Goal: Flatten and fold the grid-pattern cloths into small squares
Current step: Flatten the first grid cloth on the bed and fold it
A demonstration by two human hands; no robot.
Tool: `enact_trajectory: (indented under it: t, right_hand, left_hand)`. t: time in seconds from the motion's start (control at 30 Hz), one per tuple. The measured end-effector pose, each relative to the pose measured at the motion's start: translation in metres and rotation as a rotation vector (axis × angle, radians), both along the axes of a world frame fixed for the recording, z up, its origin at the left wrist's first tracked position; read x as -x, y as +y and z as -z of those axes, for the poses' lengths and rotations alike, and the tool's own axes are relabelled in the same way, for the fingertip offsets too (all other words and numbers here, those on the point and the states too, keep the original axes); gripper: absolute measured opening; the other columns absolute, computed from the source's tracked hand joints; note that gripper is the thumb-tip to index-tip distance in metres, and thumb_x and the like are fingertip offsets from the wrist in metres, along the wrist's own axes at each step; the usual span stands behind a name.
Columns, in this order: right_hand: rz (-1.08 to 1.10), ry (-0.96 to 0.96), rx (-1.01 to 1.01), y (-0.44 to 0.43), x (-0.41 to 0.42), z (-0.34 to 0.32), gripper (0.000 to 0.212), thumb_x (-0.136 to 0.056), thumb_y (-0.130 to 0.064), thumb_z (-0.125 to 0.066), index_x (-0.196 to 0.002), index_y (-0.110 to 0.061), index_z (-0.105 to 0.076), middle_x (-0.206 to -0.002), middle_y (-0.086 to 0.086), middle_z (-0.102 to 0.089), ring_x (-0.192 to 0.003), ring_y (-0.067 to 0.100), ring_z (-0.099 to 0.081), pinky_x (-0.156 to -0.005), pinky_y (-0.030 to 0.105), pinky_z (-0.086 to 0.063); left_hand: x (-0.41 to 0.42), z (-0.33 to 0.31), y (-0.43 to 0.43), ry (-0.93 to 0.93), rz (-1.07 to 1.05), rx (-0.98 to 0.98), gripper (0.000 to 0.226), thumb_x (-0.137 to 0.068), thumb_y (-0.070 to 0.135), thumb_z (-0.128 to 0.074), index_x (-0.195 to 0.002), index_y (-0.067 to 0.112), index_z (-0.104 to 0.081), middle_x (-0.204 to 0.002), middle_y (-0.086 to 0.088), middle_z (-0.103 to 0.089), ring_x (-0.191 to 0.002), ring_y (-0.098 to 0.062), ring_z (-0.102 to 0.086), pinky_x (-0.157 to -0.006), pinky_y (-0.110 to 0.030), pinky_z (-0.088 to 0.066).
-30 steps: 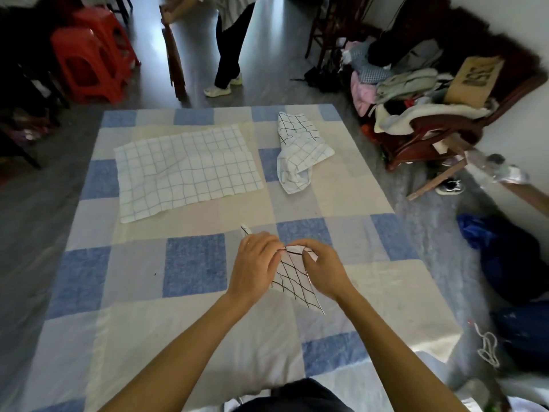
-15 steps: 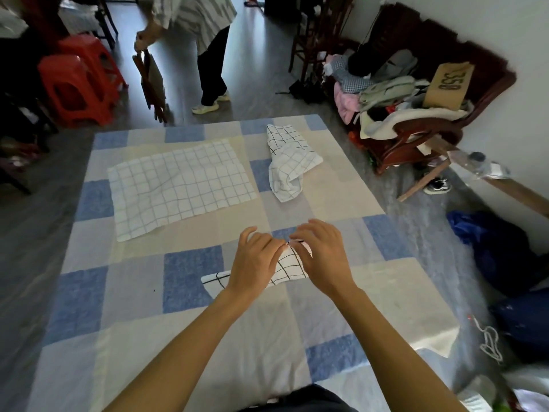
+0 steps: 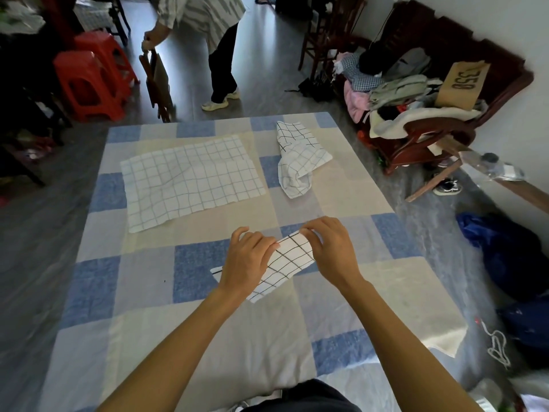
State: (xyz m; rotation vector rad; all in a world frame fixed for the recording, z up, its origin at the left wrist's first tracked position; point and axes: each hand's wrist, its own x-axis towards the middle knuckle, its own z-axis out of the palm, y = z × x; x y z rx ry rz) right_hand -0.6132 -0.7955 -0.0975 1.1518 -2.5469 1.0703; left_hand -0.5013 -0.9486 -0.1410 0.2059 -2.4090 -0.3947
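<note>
Checkered bedsheet (image 3: 142,272); hands apparently pinching cloth (image 3: 289,257)

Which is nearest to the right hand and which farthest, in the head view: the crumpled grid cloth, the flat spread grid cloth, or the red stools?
From the right hand:
1. Crumpled grid cloth, just beyond it, at the mat's far right.
2. Flat spread grid cloth, beyond it and to the left.
3. Red stools, far left, on the floor past the mat.
</note>
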Motion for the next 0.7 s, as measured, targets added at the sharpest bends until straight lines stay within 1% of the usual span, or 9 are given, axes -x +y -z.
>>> enact_trajectory:
  t: [0.13, 0.23, 0.33, 0.37, 0.43, 0.5, 0.6, 0.67, 0.7]
  right_hand:
    - [0.070, -0.037, 0.044, 0.003, 0.004, -0.005, 0.010, -0.092, -0.017, -0.058, -0.090, -0.016, -0.068, -0.090, 0.000, -0.066, -0.086, 0.017, -0.055, -0.080, 0.038, -0.046]
    - [0.074, 0.066, 0.011, 0.006, 0.001, -0.005, 0.011, -0.091, -0.020, -0.059, -0.095, -0.016, -0.068, -0.100, 0.002, -0.065, -0.097, 0.019, -0.055, -0.087, 0.042, -0.045]
    - [-0.039, 0.253, -0.103, 0.000, -0.012, -0.007, 0.026, -0.091, -0.028, -0.055, -0.113, -0.017, -0.064, -0.120, 0.007, -0.060, -0.121, 0.026, -0.047, -0.103, 0.041, -0.033]
    - [-0.089, 0.306, -0.147, -0.005, -0.017, -0.008, 0.027, -0.090, -0.027, -0.058, -0.115, -0.018, -0.064, -0.124, 0.008, -0.059, -0.126, 0.028, -0.043, -0.107, 0.044, -0.029]
    - [-0.150, 0.364, -0.223, -0.015, -0.026, -0.008, 0.025, -0.083, -0.020, -0.071, -0.108, -0.021, -0.068, -0.124, 0.009, -0.060, -0.130, 0.031, -0.041, -0.110, 0.050, -0.024]
    - [-0.150, 0.372, -0.288, -0.021, -0.029, -0.007, 0.025, -0.075, -0.017, -0.080, -0.098, -0.022, -0.071, -0.119, 0.008, -0.064, -0.129, 0.032, -0.044, -0.110, 0.054, -0.023]
    - [-0.129, 0.355, -0.361, -0.020, -0.028, -0.005, 0.014, -0.080, -0.022, -0.076, -0.093, -0.025, -0.071, -0.116, 0.005, -0.065, -0.131, 0.030, -0.043, -0.111, 0.056, -0.021]
    - [-0.134, 0.359, -0.380, -0.018, -0.028, -0.004, 0.007, -0.083, -0.025, -0.072, -0.090, -0.025, -0.070, -0.115, 0.004, -0.065, -0.131, 0.029, -0.043, -0.112, 0.056, -0.019]
    - [-0.136, 0.359, -0.386, -0.018, -0.028, -0.003, 0.007, -0.083, -0.022, -0.072, -0.089, -0.025, -0.069, -0.115, 0.004, -0.066, -0.131, 0.028, -0.043, -0.112, 0.056, -0.019]
  left_hand:
    - [-0.009, 0.005, 0.002, -0.022, -0.014, -0.087, 0.028, -0.096, 0.026, -0.045, -0.085, 0.011, -0.067, -0.076, 0.000, -0.062, -0.068, -0.020, -0.055, -0.079, -0.029, -0.033]
    - [-0.011, 0.003, 0.004, -0.038, -0.023, -0.081, 0.026, -0.094, 0.024, -0.046, -0.084, 0.012, -0.067, -0.076, 0.000, -0.062, -0.069, -0.019, -0.055, -0.076, -0.027, -0.031]
    - [-0.008, -0.001, 0.005, -0.051, -0.001, -0.032, 0.023, -0.093, 0.024, -0.048, -0.086, 0.012, -0.067, -0.076, 0.000, -0.062, -0.071, -0.020, -0.056, -0.076, -0.030, -0.035]
    - [-0.007, -0.002, 0.006, -0.052, 0.008, -0.022, 0.023, -0.093, 0.025, -0.049, -0.088, 0.012, -0.067, -0.078, 0.000, -0.062, -0.072, -0.020, -0.055, -0.076, -0.031, -0.036]
    - [-0.007, -0.005, 0.008, -0.044, 0.007, -0.011, 0.023, -0.094, 0.026, -0.049, -0.092, 0.012, -0.067, -0.080, -0.001, -0.062, -0.075, -0.019, -0.054, -0.078, -0.031, -0.038]
    - [-0.009, -0.007, 0.010, -0.021, -0.020, -0.017, 0.020, -0.093, 0.025, -0.054, -0.093, 0.012, -0.068, -0.081, -0.002, -0.061, -0.077, -0.019, -0.051, -0.077, -0.031, -0.039]
    - [-0.015, -0.007, 0.009, -0.007, -0.067, -0.024, 0.015, -0.091, 0.023, -0.060, -0.093, 0.011, -0.069, -0.083, -0.004, -0.061, -0.080, -0.019, -0.050, -0.074, -0.032, -0.042]
    - [-0.019, -0.005, 0.008, -0.003, -0.058, -0.018, 0.019, -0.093, 0.026, -0.056, -0.093, 0.010, -0.067, -0.085, -0.005, -0.062, -0.082, -0.017, -0.048, -0.077, -0.032, -0.041]
    - [-0.021, -0.004, 0.008, -0.001, -0.051, -0.016, 0.022, -0.093, 0.026, -0.052, -0.093, 0.010, -0.067, -0.085, -0.005, -0.062, -0.082, -0.017, -0.049, -0.079, -0.032, -0.039]
